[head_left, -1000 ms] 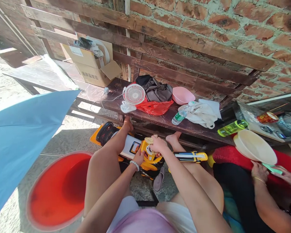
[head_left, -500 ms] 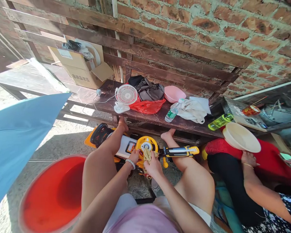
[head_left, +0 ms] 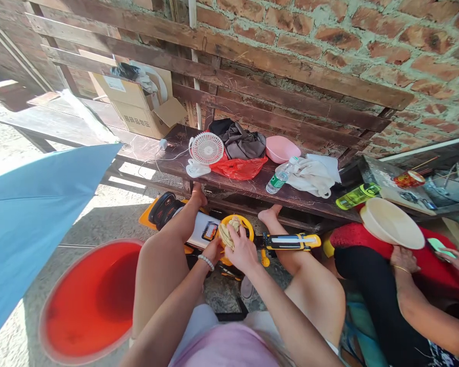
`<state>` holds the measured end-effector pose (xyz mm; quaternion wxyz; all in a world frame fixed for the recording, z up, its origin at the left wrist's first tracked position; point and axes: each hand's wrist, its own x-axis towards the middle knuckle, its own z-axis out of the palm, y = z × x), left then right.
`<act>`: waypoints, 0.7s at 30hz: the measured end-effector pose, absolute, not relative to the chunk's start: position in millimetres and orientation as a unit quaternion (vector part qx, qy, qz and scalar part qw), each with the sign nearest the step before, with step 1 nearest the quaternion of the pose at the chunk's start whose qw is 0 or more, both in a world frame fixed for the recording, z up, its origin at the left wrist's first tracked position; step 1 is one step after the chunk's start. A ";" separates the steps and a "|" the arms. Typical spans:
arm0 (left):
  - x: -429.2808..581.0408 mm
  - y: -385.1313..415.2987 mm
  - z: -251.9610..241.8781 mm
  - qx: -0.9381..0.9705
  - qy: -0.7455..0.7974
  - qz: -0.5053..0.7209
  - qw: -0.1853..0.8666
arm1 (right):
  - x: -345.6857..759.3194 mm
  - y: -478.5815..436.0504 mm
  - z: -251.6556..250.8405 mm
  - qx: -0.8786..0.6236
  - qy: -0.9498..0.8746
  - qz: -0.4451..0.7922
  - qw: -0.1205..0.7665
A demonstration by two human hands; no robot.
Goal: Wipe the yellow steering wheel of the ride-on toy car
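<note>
A crumpled pale yellow rag (head_left: 226, 235), or a bundle much like one, is bunched between my two hands above a yellow toy steering wheel (head_left: 248, 227). My right hand (head_left: 245, 251) is closed over its right side. Wearing a beaded bracelet, my left hand (head_left: 213, 251) is closed at its lower left, fingers partly hidden. Beneath them stands a yellow, white and black ride-on toy (head_left: 203, 224), its black-and-yellow arm pointing right. My knees are spread on either side.
A red tub (head_left: 80, 306) stands at left below a blue umbrella (head_left: 42, 204). The wooden bench (head_left: 176, 159) ahead holds a fan (head_left: 207, 149), bags, a pink bowl (head_left: 283, 149) and a water bottle (head_left: 281, 177). At right, another person's hand (head_left: 404, 259) touches a cream basin (head_left: 392, 224).
The rag is now higher and more bunched up; its dangling lower end no longer shows. My right hand has moved up over it. The whole view has shifted slightly.
</note>
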<state>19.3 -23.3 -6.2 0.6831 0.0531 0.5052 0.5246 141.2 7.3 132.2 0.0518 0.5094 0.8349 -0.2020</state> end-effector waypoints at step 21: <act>28.3 -22.4 -4.0 -0.010 0.524 0.544 0.656 | 180.8 -24.7 81.0 0.520 0.812 -0.231 0.134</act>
